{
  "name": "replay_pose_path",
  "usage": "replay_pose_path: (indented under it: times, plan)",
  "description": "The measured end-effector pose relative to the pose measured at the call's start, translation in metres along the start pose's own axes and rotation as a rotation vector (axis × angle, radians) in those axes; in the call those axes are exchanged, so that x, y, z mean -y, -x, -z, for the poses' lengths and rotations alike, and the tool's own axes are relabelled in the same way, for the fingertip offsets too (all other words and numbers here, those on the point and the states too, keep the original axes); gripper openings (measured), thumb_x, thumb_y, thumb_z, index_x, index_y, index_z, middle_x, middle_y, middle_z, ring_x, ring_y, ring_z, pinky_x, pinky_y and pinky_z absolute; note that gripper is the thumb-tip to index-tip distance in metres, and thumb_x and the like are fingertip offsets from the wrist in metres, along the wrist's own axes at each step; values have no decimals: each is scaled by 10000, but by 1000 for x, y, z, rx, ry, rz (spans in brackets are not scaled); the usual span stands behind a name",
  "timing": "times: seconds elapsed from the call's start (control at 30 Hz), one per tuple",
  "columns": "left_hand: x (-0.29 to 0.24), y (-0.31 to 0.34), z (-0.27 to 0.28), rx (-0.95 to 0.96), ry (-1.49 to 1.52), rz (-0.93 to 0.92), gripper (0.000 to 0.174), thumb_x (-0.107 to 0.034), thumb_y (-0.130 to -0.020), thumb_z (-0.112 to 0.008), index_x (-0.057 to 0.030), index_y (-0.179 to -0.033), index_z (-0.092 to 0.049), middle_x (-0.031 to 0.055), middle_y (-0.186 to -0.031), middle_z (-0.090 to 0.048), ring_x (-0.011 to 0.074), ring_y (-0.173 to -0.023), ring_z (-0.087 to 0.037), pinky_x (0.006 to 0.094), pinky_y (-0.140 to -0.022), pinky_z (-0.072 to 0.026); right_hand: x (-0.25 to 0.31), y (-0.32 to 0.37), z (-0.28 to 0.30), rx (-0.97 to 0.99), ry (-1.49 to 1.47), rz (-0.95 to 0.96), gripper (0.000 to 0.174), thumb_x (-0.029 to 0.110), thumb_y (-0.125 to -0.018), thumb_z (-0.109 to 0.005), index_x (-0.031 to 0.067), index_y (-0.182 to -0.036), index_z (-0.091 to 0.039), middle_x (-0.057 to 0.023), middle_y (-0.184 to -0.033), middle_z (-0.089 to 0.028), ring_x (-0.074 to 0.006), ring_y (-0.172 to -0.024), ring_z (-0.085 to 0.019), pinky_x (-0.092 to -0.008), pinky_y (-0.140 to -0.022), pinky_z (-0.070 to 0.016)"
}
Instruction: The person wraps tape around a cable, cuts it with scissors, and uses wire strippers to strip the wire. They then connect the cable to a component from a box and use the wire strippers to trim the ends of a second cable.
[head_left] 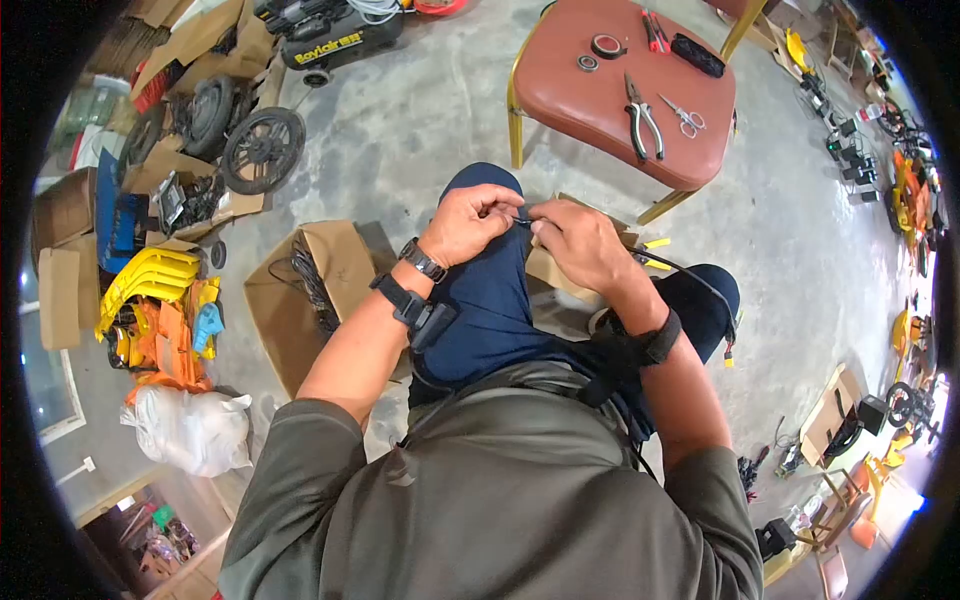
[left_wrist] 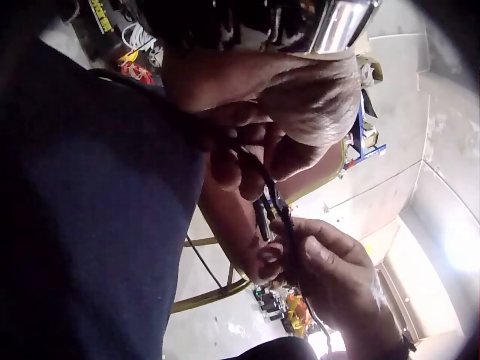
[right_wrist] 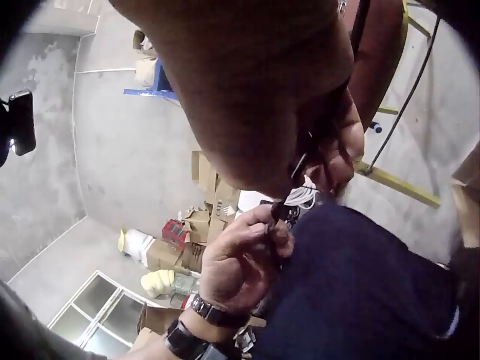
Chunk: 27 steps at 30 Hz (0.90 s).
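Note:
A thin black cable [left_wrist: 268, 180] runs between the two hands, above the knee in dark blue trousers. The left hand [head_left: 468, 222] pinches one part of it between thumb and fingers; in the right wrist view the left hand [right_wrist: 244, 259] holds it near a dark end. Close beside it, the right hand [head_left: 585, 245] pinches the cable, and in the left wrist view the right hand [left_wrist: 330, 266] has thumb and fingertips on it. From the right hand the black cable [head_left: 700, 282] trails over the other knee. Fine detail where the hands meet is too small to tell.
A brown chair seat [head_left: 590, 100] ahead bears pliers [head_left: 643, 118], small scissors [head_left: 686, 117], black tape [head_left: 607, 45] and a red-handled tool [head_left: 655, 32]. An open cardboard box [head_left: 345, 262] with cables stands at left. Wheels, yellow parts and a white bag [head_left: 195, 430] lie further left.

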<state>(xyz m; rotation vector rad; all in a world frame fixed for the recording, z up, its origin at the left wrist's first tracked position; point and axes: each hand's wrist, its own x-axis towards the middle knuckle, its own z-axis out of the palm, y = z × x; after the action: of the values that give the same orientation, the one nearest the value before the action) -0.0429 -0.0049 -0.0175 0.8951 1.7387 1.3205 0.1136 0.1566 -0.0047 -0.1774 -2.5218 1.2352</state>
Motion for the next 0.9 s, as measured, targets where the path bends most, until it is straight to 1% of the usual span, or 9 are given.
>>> replay_pose_path:
  times: [0.1, 0.2, 0.37, 0.5, 0.57, 0.7, 0.77, 0.9]
  plan:
    - [-2, 2, -1, -19, -31, 3, 286, 16, -884, -641, 8, -1165, -688, 10, -987, -694, 76, -903, -618, 248, -841, -514, 2, -11, -2, 66, -53, -78, 196, 204, -921, -617, 27, -957, -692, -223, -893, -694, -418, -853, -668, -470, -761, -530]
    - [0, 2, -2, -38, -10, 9, 278, 13, -891, -649, 2, -1166, -691, 2, -990, -690, 71, -908, -613, 246, -844, -511, -5, -12, -5, 77, -35, -41, 169, 202, -910, -641, 41, -928, -688, -221, -826, -683, -420, -808, -667, -474, -733, -528]
    - [6, 0, -2, -12, 50, 0, 282, -6, -903, -654, -17, -1183, -693, 2, -970, -693, 68, -897, -615, 251, -835, -511, -13, -10, -12, 86, -11, -57, 138, 178, -906, -653, 43, -911, -680, -218, -811, -679, -428, -778, -663, -470, -701, -530]
    - [6, -3, 0, 19, -19, -16, 287, -19, -907, -648, -16, -1191, -692, 11, -907, -697, 73, -847, -620, 257, -805, -519, -11, -9, -13, 97, 44, -65, 107, 153, -912, -652, 51, -915, -684, -215, -807, -675, -424, -782, -665, -464, -690, -530]
    - [-1, -5, 2, 42, -85, -14, 291, -16, -907, -637, -11, -1193, -691, 17, -872, -697, 75, -822, -622, 258, -785, -523, -8, -11, -10, 134, 52, -80, 101, 149, -913, -655, 52, -917, -682, -213, -811, -675, -419, -785, -665, -460, -687, -530]
    - [-3, -11, 6, 99, 1, 16, 304, 5, -905, -598, -9, -1193, -694, 28, -842, -695, 87, -796, -630, 261, -753, -523, 0, -13, -7, 157, 23, -83, 103, 153, -907, -664, 52, -918, -674, -210, -822, -675, -421, -786, -662, -460, -681, -528]
    - [1, -16, 9, 135, 55, 16, 318, 23, -896, -576, -5, -1189, -695, 33, -831, -694, 92, -781, -635, 261, -738, -522, -2, -14, -10, 174, 34, -79, 105, 150, -898, -672, 46, -915, -670, -207, -826, -678, -424, -793, -661, -468, -690, -527]
    - [2, -24, 14, 209, 80, 73, 335, 46, -874, -554, 16, -1178, -692, 42, -806, -691, 97, -744, -639, 260, -713, -519, -11, -11, -16, 175, 76, -88, 135, 158, -874, -698, 37, -924, -665, -208, -832, -679, -432, -805, -658, -487, -712, -526]
